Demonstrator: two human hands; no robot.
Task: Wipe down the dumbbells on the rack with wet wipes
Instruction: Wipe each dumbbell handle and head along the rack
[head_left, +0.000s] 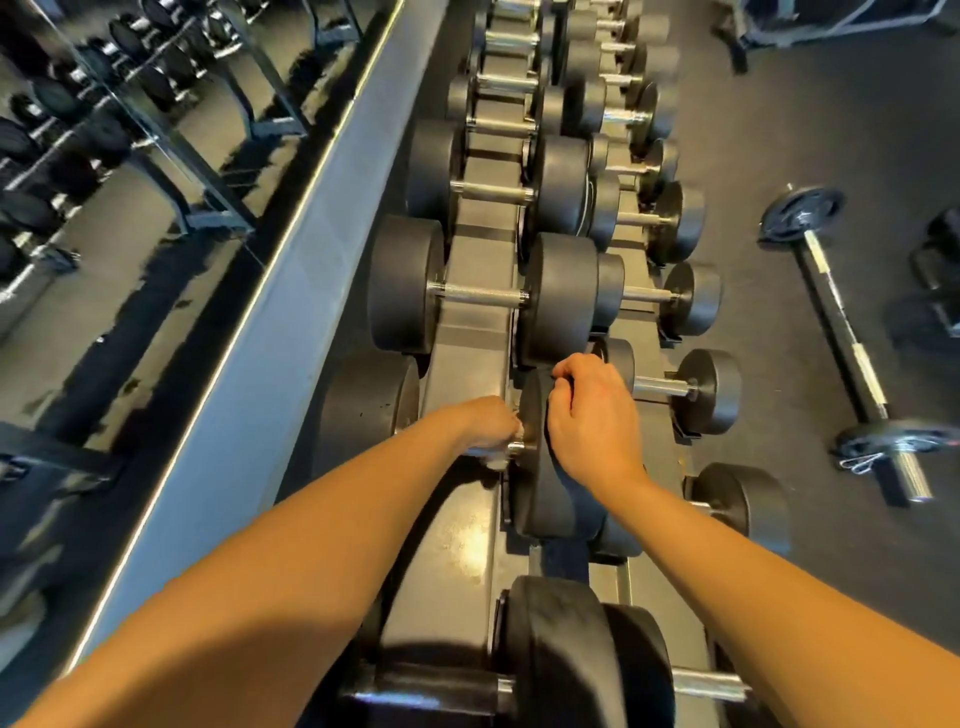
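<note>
The dumbbell (548, 501) lies on the rack (460, 545); the left hand (488, 428) grips its handle through a wipe (497, 461), the right hand (592, 415) curls over its head. It seems heavy, so hold the handle

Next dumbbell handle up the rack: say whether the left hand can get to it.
Probably yes. The left hand is at the neighbouring dumbbell; nothing stands between it and the next dumbbell handle.

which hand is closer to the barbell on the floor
Right. The right hand grips the dumbbell head, on the side toward the barbell; the left hand holds a wipe on that dumbbell's handle, farther from it.
</note>
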